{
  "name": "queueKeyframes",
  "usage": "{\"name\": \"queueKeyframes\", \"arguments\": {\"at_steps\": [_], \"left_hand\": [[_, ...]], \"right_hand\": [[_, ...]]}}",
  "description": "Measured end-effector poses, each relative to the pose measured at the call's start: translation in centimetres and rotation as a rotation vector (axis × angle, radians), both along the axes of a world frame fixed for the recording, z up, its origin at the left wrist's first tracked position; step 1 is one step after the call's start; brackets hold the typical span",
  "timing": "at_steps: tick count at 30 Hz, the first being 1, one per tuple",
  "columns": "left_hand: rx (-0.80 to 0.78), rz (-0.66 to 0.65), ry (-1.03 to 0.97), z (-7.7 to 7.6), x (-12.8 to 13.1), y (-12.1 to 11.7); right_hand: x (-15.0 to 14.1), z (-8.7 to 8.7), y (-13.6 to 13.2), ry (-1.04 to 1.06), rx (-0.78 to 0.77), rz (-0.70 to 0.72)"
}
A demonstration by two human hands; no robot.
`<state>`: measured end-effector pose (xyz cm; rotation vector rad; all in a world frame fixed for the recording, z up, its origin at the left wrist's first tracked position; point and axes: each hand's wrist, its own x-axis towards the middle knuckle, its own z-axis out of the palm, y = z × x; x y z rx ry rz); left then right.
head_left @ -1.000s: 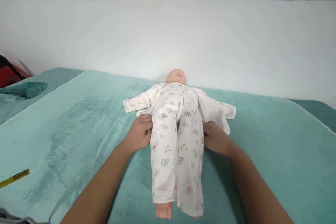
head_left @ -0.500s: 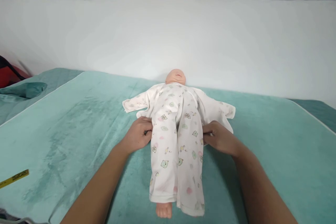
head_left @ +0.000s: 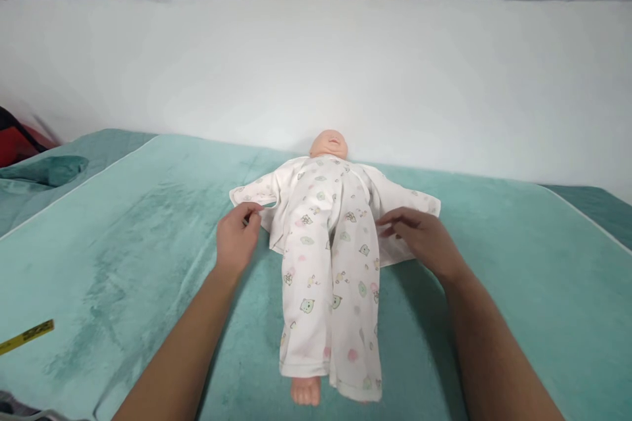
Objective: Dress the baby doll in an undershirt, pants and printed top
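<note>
A baby doll (head_left: 330, 143) lies on its back, its head toward the wall. It wears a white printed baby shirt (head_left: 291, 177) with the sleeves spread sideways. White printed trousers (head_left: 309, 270) cover its front from the chest down; one bare foot (head_left: 305, 391) sticks out of a trouser leg. My left hand (head_left: 238, 235) is closed in a pinch at the shirt's side edge, below the sleeve. On the opposite side my right hand (head_left: 419, 237) is open, fingers stretched over the shirt's flap and the tips close to the trousers' side.
The doll lies on a green plush bedspread (head_left: 138, 243). Behind it rises a white wall (head_left: 316, 66) with a dark band above. A yellow strip (head_left: 27, 337) lies at the left, and a red and black item (head_left: 20, 138) is at the far left edge.
Both hands have come away from the trousers' sides. My left hand moved outward and up; my right fingers have straightened. The shirt's lower flaps now lie lower and flatter.
</note>
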<state>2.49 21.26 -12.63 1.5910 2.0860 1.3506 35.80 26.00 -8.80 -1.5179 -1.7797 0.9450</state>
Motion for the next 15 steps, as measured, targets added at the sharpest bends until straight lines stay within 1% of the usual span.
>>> {"name": "queueKeyframes", "arguments": {"at_steps": [2, 3, 4, 6, 8, 10, 12, 14, 15], "left_hand": [[-0.012, 0.102, 0.074, -0.6, -0.6, 0.6], [-0.030, 0.119, 0.125, -0.8, -0.8, 0.8], [-0.050, 0.119, 0.179, -1.0, -1.0, 0.9], [-0.085, 0.102, 0.265, -1.3, -1.1, 1.1], [-0.115, 0.085, 0.305, -1.3, -1.0, 1.2], [-0.146, 0.074, 0.308, -1.2, -0.8, 1.1], [-0.165, 0.045, 0.264, -0.8, -0.6, 1.1], [-0.164, 0.003, 0.137, -0.5, -0.3, 1.0], [-0.149, -0.016, 0.053, -0.3, -0.1, 1.0]], "right_hand": [[1.0, -0.4, 0.7, -0.164, 0.139, -0.277], [1.5, -0.7, 1.0, -0.269, 0.164, -0.374], [1.9, -0.9, 1.2, -0.376, 0.161, -0.432], [2.7, -1.5, 1.4, -0.546, 0.113, -0.452], [3.1, -2.1, 1.5, -0.591, 0.089, -0.420], [3.3, -2.5, 1.7, -0.528, 0.106, -0.364], [3.2, -2.4, 1.9, -0.405, 0.098, -0.317], [2.8, -1.7, 2.1, -0.181, 0.047, -0.296], [2.4, -1.0, 2.1, -0.015, 0.020, -0.286]]}}
